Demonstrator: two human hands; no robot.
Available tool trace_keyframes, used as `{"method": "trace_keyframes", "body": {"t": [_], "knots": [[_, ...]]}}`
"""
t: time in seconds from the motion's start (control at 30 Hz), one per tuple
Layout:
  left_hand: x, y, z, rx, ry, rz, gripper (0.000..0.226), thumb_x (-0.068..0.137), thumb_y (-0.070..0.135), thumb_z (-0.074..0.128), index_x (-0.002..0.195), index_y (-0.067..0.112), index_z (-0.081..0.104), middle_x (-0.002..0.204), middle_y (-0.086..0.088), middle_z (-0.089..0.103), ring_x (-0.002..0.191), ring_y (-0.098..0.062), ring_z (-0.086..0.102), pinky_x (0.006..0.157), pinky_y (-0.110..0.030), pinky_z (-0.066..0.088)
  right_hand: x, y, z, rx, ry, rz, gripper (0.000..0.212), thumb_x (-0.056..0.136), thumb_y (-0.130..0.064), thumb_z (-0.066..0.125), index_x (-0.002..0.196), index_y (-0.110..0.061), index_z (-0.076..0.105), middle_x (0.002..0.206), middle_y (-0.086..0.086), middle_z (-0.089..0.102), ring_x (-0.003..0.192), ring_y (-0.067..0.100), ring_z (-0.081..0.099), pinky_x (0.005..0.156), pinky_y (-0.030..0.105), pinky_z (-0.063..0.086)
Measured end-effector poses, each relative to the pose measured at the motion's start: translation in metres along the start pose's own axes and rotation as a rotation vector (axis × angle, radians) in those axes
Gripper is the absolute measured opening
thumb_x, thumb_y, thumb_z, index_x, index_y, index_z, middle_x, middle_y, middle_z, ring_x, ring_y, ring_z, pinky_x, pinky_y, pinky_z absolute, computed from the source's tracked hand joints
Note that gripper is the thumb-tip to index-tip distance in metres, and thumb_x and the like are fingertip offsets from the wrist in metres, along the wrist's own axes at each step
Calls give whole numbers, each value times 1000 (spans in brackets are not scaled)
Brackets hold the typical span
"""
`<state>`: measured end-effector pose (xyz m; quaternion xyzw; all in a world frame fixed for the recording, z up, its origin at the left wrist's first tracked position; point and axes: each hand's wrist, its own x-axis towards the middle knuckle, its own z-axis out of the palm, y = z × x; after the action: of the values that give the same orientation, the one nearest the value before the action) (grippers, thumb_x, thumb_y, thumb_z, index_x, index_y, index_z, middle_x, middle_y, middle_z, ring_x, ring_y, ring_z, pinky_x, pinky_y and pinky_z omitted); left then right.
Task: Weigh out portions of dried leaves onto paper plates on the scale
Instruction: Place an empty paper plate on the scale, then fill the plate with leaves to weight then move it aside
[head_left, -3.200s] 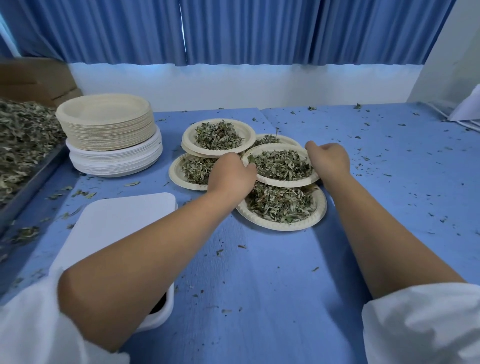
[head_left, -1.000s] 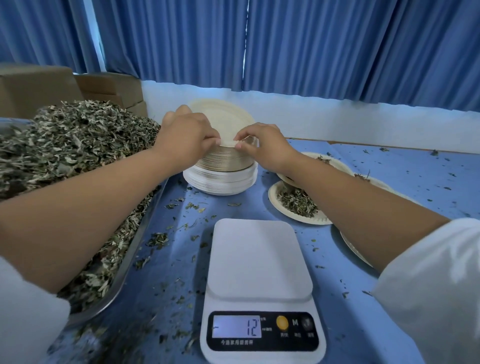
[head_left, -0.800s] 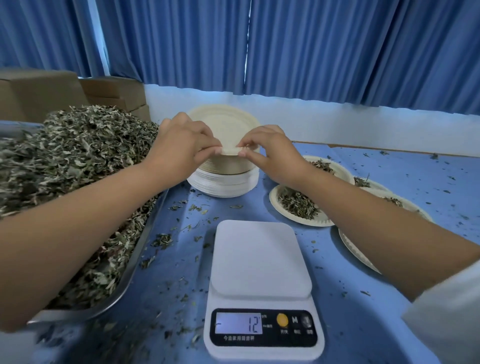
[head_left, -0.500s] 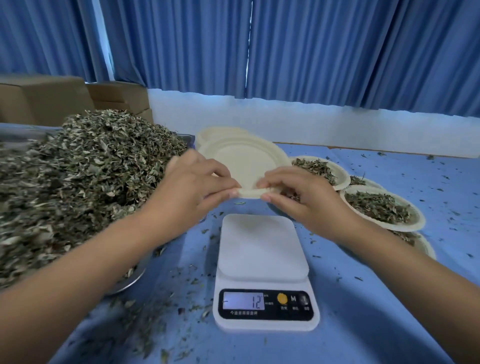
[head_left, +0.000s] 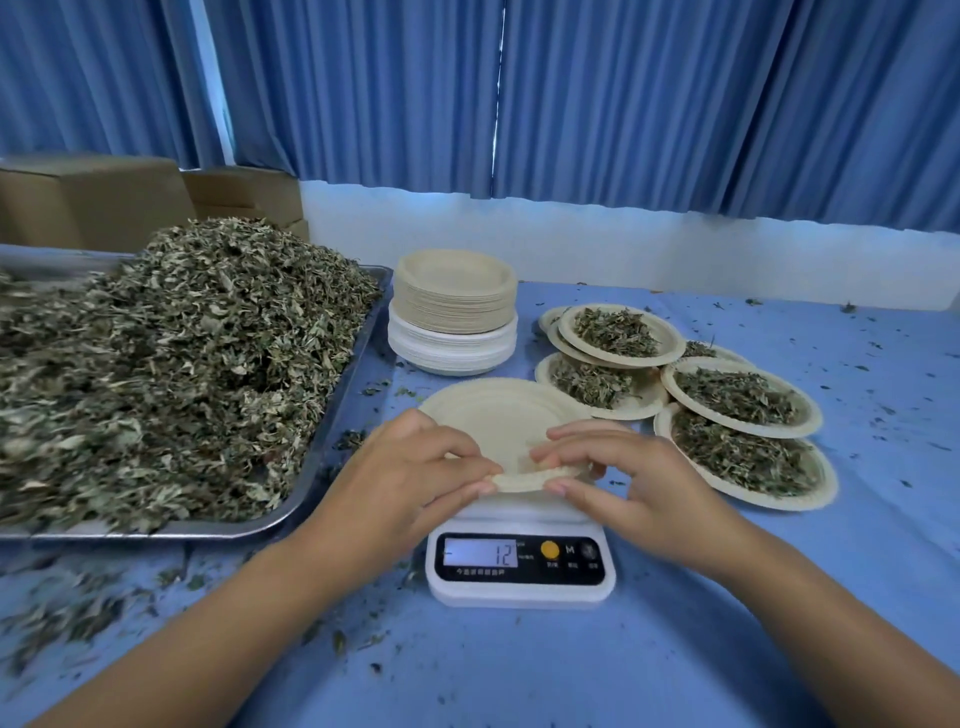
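Note:
An empty beige paper plate (head_left: 498, 415) lies over the white digital scale (head_left: 519, 571), whose display reads 12. My left hand (head_left: 410, 478) pinches the plate's near rim from the left. My right hand (head_left: 628, 478) pinches the same rim from the right. A big heap of dried leaves (head_left: 166, 353) fills a metal tray (head_left: 332, 421) to the left. A stack of empty paper plates (head_left: 454, 312) stands behind the scale. Several plates filled with leaves (head_left: 737, 400) overlap on the right.
Cardboard boxes (head_left: 93, 202) stand behind the tray at the far left. Loose leaf bits are scattered over the blue table (head_left: 519, 670), thickest below the tray. A white wall ledge and blue curtains close off the back.
Both hands lifted one plate off the stack and carried it toward me, down onto the scale. Earlier they set a filled plate among the ones on the right.

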<state>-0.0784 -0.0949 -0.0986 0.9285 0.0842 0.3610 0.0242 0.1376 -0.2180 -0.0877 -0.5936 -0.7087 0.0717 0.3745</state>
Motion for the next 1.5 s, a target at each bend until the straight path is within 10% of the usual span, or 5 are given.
{"method": "trace_keyframes", "body": {"t": [0.47,0.9,1.13,1.37,1.5], "knots": [[-8,6,10,-103,82,-2,21,89,30,63,100,16,75,92,6,66,79,-15,54,77,-25,41,-14,0,6,-23,6,-21,16,78,-30,74,94,-26,73,91,-16,67,95,7,60,80,11,40],[-7,-9,11,-160,159,-666,33,102,22,33,128,14,51,117,1,50,105,-3,46,84,-4,28,-11,0,3,-71,240,-33,21,86,-35,59,100,-26,72,85,-15,65,91,0,52,77,7,34],[-10,-19,17,-142,-66,-833,33,100,11,37,132,8,44,102,1,55,108,-15,48,82,-21,34,-6,13,1,76,519,368,22,90,-16,55,75,-28,67,79,-12,66,64,4,55,61,21,42],[-12,-18,14,-38,-229,-714,31,95,3,40,75,26,44,78,5,41,84,-21,43,69,-29,28,-6,27,-4,135,360,673,26,83,-19,51,63,-7,61,53,-8,62,42,1,48,42,23,41],[-13,-22,15,24,-279,-678,17,96,7,43,89,6,59,88,-8,50,90,-27,46,77,-32,33,-7,26,-8,91,253,690,31,82,-23,52,57,-4,58,46,-6,56,41,10,44,51,32,42]]}}
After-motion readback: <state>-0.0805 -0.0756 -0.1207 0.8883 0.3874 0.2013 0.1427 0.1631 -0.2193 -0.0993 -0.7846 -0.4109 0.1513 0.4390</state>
